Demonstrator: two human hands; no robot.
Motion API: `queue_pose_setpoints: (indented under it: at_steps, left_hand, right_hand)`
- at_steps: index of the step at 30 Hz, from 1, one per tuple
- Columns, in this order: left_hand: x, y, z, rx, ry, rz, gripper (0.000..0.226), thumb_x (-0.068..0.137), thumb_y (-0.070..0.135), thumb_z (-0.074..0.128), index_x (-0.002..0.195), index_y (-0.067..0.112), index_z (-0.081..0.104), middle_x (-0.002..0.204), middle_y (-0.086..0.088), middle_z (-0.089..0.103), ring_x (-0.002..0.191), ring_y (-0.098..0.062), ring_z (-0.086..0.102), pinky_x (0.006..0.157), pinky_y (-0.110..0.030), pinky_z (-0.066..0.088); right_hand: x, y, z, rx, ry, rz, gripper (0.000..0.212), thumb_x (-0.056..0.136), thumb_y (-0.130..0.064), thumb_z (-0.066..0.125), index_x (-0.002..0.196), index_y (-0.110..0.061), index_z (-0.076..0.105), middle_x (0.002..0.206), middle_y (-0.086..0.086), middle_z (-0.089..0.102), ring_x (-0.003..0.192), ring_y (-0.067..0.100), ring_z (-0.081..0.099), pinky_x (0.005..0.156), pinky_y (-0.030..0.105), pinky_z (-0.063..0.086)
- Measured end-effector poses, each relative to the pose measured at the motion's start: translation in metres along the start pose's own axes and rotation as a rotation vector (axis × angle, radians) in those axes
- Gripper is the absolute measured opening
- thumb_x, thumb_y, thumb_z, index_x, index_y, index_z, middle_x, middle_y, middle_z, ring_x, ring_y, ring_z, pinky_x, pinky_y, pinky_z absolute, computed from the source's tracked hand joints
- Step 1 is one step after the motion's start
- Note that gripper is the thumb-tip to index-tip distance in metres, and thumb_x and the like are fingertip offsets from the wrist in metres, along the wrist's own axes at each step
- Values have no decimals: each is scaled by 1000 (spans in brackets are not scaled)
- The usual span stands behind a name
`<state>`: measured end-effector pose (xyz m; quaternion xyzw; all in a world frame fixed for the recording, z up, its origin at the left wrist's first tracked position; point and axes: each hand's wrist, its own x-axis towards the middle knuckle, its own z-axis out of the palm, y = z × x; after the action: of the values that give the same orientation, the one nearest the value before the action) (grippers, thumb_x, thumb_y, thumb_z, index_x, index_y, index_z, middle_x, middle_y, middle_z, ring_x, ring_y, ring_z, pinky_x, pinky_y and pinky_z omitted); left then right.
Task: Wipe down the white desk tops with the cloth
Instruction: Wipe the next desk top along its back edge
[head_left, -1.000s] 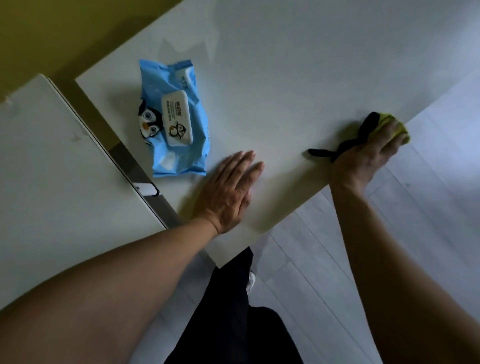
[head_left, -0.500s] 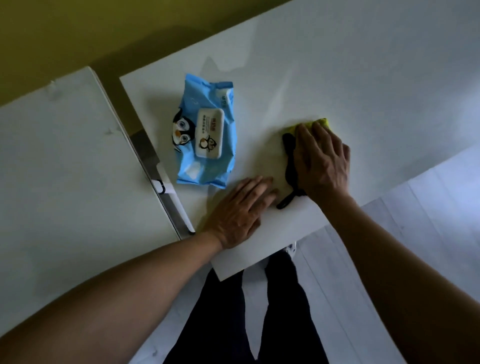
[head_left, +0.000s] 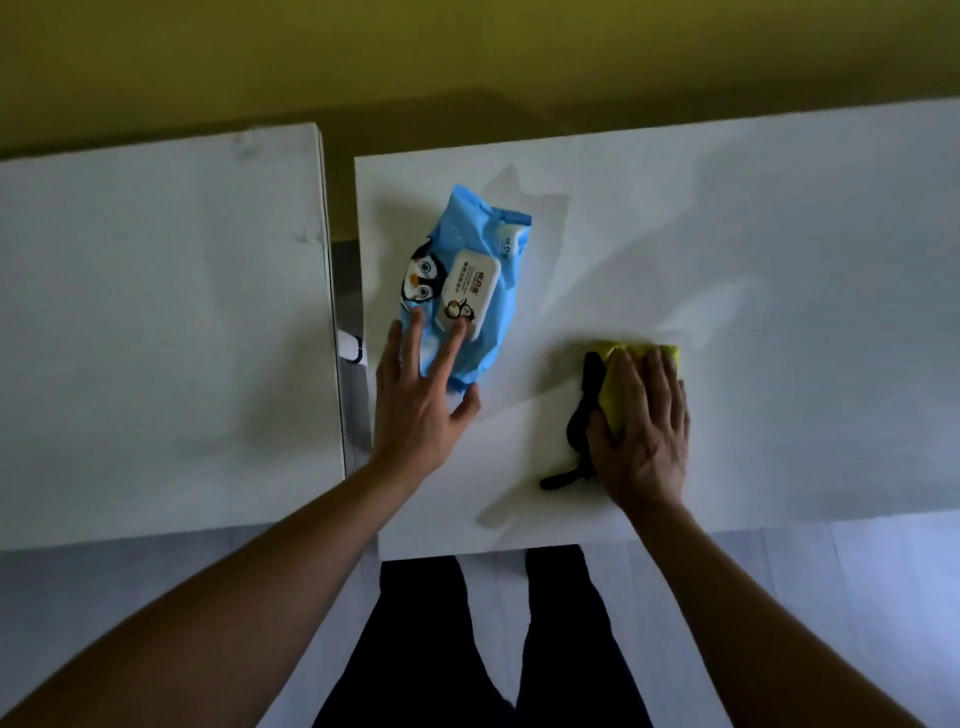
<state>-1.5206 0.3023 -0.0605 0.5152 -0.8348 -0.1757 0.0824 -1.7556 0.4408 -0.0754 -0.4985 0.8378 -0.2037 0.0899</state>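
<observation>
A yellow and black cloth (head_left: 608, 387) lies on the right white desk top (head_left: 753, 260). My right hand (head_left: 641, 423) presses flat on the cloth, fingers straight and pointing away from me. A black strap of the cloth trails toward the front edge. My left hand (head_left: 421, 395) reaches over the near end of a blue wet-wipe pack (head_left: 467, 280), straight fingers touching its top and the thumb at its near edge. A second white desk top (head_left: 156, 322) stands to the left, across a narrow gap.
A grey metal frame part with a small white piece (head_left: 350, 348) shows in the gap between the desks. A yellow wall (head_left: 467, 52) runs behind both desks. My dark trouser legs (head_left: 483, 649) stand on pale floor at the front edge.
My left hand left the bare desk and now touches the wipe pack. My right hand with the cloth swept left from the desk edge, then sits a little right of the pack. The view straightened.
</observation>
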Motion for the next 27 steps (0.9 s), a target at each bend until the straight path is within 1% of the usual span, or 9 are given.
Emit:
queue_pose_setpoints:
  at_steps: [3,7,10,12,15,18,20,23,27]
  left_hand:
    - [18,24,6,20,-7,0,75,93,48,61,162,30,37,171,-17,23,153,-49,25,118,-57,35]
    - [51,65,15,31,-20,27,73,90,49,64,159,30,45,165,-22,33,147,-51,35,116,-55,40]
    - [76,96,25,25,-77,74,71,86,47,64,153,26,53,160,-26,39,141,-53,42,111,-57,46]
    - [90,116,30,5,-127,84,71,87,49,65,153,25,53,161,-27,38,143,-53,41,112,-57,45]
    - [103,145,34,17,-206,100,76,94,51,67,161,29,39,169,-23,23,153,-48,26,122,-55,34]
    - [105,156,31,43,-234,71,79,101,56,57,167,31,22,175,-15,7,159,-42,14,127,-51,24]
    - [90,152,24,28,-165,60,76,104,54,51,168,29,18,176,-11,4,160,-40,13,126,-48,22]
    - [38,127,16,-4,-102,-43,69,106,45,46,166,24,21,175,-11,10,160,-36,17,127,-48,25]
    - [-73,83,19,-30,-46,-271,61,104,33,38,163,20,32,171,-14,25,156,-36,28,124,-50,34]
  right_hand:
    - [0,11,-5,-4,-41,-78,72,93,-39,54,158,-17,34,167,13,22,157,29,12,124,52,21]
    - [4,20,-9,19,-76,-157,71,94,-37,59,158,-17,34,167,12,22,157,29,11,123,54,24]
    - [4,30,-12,36,-89,-261,70,94,-36,63,156,-16,38,166,14,25,156,31,14,119,57,29]
    - [5,37,-16,18,-156,-358,74,95,-41,64,157,-13,35,166,17,21,156,33,12,121,57,26]
    - [8,46,-23,3,-209,-475,73,98,-41,58,158,-10,31,166,19,18,156,34,10,121,59,25]
    - [10,46,-23,-13,-228,-494,68,101,-36,55,159,-10,29,167,18,16,156,34,10,121,59,25]
    - [7,43,-22,-18,-226,-465,66,101,-35,53,158,-11,30,168,17,16,157,33,9,122,58,24]
    - [5,37,-21,-27,-238,-474,65,101,-32,53,159,-12,31,167,17,17,157,33,9,122,59,23]
    - [-3,6,-10,-19,-312,-617,63,101,-32,51,159,-15,32,167,15,20,156,33,11,122,60,21]
